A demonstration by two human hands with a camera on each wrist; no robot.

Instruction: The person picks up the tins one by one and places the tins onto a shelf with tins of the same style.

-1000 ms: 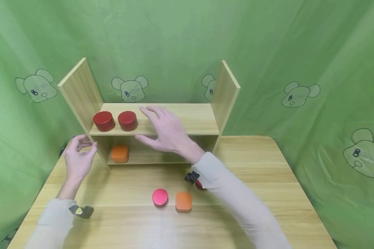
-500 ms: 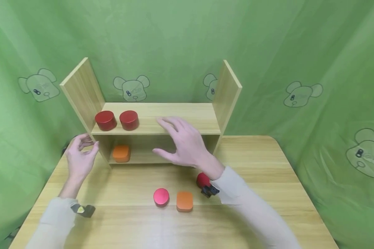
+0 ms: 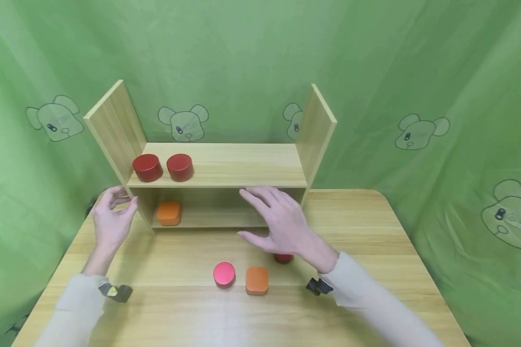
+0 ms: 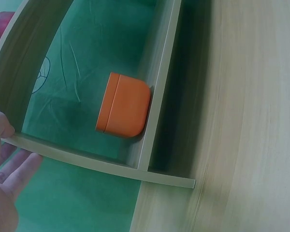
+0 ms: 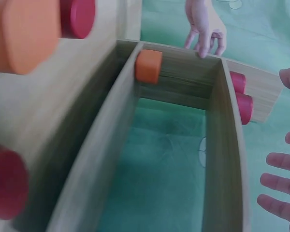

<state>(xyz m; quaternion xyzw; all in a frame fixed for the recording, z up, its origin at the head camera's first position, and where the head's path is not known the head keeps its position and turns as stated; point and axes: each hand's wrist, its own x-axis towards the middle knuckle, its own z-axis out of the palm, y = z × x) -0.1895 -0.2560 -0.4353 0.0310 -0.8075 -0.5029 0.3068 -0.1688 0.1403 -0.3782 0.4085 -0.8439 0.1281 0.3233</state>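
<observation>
A two-tier wooden shelf [image 3: 243,166] stands on the table. My left hand [image 3: 110,221] pinches the front edge of its left side panel [image 4: 87,162], thumb on the inner face and fingers outside. My right hand [image 3: 282,221] is held with fingers spread in front of the shelf's right part, holding nothing. Below it, a red round tin [image 3: 283,259] on the table is partly hidden by the hand. Two dark red round tins [image 3: 147,168] sit side by side at the left of the upper board. An orange rounded-square tin [image 3: 169,214] sits at the left of the lower board.
On the table in front of the shelf lie a pinkish-red round tin [image 3: 224,274] and, to its right, another orange rounded-square tin [image 3: 257,281]. A green curtain [image 3: 252,58] hangs behind and at both sides of the wooden table [image 3: 173,318].
My right hand has drawn back from the upper board, moving right and toward me, fingers still spread. The left hand keeps its hold on the panel, and the tins have stayed in place.
</observation>
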